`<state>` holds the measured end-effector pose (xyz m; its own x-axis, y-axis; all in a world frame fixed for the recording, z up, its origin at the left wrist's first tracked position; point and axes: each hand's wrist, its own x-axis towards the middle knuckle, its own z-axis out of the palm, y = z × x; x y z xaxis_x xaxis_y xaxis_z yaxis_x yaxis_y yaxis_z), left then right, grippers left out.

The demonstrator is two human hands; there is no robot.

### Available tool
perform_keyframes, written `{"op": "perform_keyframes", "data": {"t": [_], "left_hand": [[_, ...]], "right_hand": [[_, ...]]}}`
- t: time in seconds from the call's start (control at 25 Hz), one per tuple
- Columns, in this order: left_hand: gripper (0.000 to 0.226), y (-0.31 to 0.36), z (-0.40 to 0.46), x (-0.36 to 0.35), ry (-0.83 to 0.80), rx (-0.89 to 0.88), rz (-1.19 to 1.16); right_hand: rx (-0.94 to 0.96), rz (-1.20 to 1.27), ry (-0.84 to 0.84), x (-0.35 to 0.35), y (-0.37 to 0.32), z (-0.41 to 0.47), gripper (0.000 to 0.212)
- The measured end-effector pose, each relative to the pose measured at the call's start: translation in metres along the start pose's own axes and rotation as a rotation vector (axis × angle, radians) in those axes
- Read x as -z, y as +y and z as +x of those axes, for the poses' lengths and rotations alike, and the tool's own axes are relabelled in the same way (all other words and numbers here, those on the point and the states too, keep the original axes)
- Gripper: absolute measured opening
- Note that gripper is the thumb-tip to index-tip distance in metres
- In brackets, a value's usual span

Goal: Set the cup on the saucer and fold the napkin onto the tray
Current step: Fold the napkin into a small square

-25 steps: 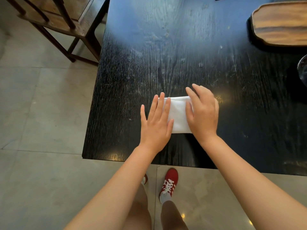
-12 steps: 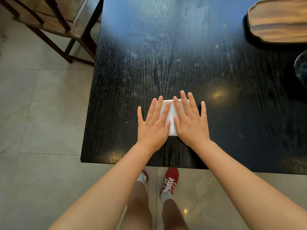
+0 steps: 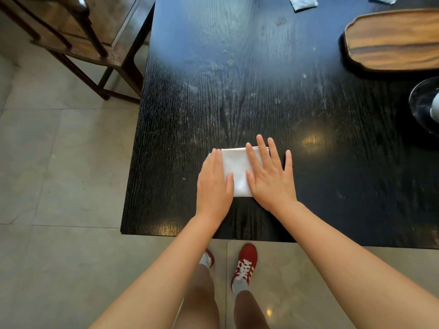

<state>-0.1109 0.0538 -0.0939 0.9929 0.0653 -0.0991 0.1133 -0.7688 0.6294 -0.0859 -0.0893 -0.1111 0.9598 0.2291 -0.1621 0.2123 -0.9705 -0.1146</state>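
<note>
A folded white napkin (image 3: 237, 170) lies flat on the black table (image 3: 237, 96), near its front edge. My left hand (image 3: 213, 184) rests on the napkin's left edge with its fingertips bent down beside the cloth. My right hand (image 3: 269, 179) lies flat, fingers spread, across the napkin's right half. A wooden tray (image 3: 392, 39) sits at the far right of the table. Part of a dark glossy saucer (image 3: 421, 103) shows at the right edge, with a pale object on it, cut off by the frame. Whether that object is the cup I cannot tell.
A wooden chair (image 3: 78, 41) stands on the tiled floor beyond the table's left side. Two small pale packets (image 3: 303, 2) lie at the table's far edge. My feet in red shoes (image 3: 244, 264) are below the table's front edge.
My hands have slid apart on the napkin: the left moved to its left edge, the right shifted right, showing more white cloth between them. The camera has tilted up a little.
</note>
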Motion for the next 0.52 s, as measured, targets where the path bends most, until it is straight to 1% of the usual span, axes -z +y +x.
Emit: {"op": "perform_keyframes", "data": {"t": [0.04,0.08,0.16,0.28,0.4,0.48,0.52], "left_hand": [[0.054,0.003,-0.001,0.001,0.085,0.063,-0.044],[0.05,0.005,0.0,0.002,0.126,0.118,-0.059],[0.039,0.012,0.007,0.004,0.112,0.227,-0.12],[0.024,0.012,0.025,0.012,0.035,0.422,-0.296],[0.014,0.011,0.032,0.022,-0.08,0.448,-0.348],[0.01,0.018,0.028,0.029,-0.123,0.413,-0.423],[0.01,0.021,0.024,0.032,-0.136,0.402,-0.469]], "right_hand": [[0.001,0.004,0.0,0.0,0.0,0.0,0.06],[0.003,0.008,0.001,-0.001,0.0,0.0,0.06],[0.008,0.02,0.005,-0.002,0.001,0.0,0.06],[0.019,0.038,-0.008,-0.002,0.001,0.0,0.06],[0.024,0.112,0.009,0.001,0.0,0.0,0.059],[0.008,0.269,0.05,0.005,-0.002,-0.002,0.057],[-0.016,0.399,0.072,0.009,-0.005,-0.005,0.057]]}}
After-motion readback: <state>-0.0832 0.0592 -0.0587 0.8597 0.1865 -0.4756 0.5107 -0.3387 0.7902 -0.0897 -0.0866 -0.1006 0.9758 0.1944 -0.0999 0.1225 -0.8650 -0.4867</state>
